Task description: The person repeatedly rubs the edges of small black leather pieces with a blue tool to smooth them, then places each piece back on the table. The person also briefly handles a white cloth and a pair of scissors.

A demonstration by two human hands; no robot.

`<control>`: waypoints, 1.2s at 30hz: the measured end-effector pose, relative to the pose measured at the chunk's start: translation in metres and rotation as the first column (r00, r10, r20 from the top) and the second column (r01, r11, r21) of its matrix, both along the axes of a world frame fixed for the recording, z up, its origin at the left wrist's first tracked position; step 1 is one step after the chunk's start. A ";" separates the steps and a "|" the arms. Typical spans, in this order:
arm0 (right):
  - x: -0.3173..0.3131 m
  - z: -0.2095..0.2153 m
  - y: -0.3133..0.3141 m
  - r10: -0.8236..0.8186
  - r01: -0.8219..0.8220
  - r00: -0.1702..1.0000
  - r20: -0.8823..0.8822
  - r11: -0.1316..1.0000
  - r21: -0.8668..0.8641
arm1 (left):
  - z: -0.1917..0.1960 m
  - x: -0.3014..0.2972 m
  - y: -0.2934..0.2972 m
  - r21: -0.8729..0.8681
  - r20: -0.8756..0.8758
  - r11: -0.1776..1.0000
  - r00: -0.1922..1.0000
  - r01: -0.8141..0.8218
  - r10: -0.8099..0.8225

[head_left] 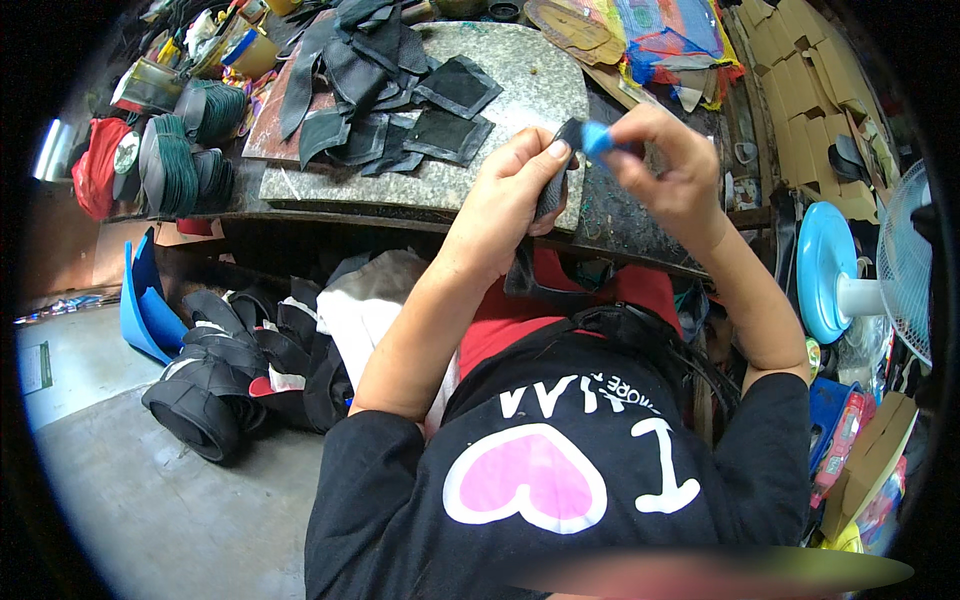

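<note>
My left hand (520,178) is closed around a dark, textured leather-like piece (551,196), its thumb pressed on the top end. Close beside it, my right hand (668,165) pinches a small blue object (597,139). Motion smears that object, so its kind is unclear; it seems to meet the upper end of the dark piece. Both hands are raised over the near edge of a speckled stone slab (540,75). On the slab lie several square black patches (458,88), next to a heap of black leather-like pieces (370,60).
Rolls of dark green cord (170,165) and a red bag (97,168) sit at the left. A blue fan (828,270) stands by my right arm, with cardboard boxes (800,90) behind it. Bundled black pieces (215,375) and a blue plastic item (148,300) are on the left floor.
</note>
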State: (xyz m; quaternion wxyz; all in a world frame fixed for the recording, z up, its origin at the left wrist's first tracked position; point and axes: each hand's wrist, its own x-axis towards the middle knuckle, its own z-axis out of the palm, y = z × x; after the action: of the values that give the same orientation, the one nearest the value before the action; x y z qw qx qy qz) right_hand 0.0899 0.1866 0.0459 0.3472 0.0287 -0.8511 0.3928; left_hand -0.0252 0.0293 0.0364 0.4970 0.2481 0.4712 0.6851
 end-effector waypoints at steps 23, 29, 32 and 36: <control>-0.006 -0.007 0.008 0.194 0.032 0.969 0.155 0.520 -0.854 | -0.019 -0.024 0.023 0.127 0.360 0.989 0.933 -0.077 0.027; -0.014 -0.010 0.030 0.211 -0.061 0.976 0.046 0.474 -0.879 | -0.027 0.011 0.006 -0.120 -0.210 0.972 0.952 0.200 -0.222; -0.011 -0.005 0.028 0.256 0.007 0.955 0.152 0.491 -0.871 | -0.023 0.003 0.009 -0.006 -0.171 1.000 0.985 0.011 -0.012; -0.004 0.002 0.025 0.295 0.123 0.903 0.314 0.522 -0.844 | -0.018 -0.005 0.009 0.013 -0.117 0.997 0.990 0.080 -0.078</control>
State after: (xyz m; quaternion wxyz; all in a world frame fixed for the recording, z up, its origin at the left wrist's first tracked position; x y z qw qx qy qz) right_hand 0.0860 0.2120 0.0483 0.1047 -0.1855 -0.6018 0.7697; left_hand -0.0300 0.0384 0.0179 0.4932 0.3104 0.4832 0.6534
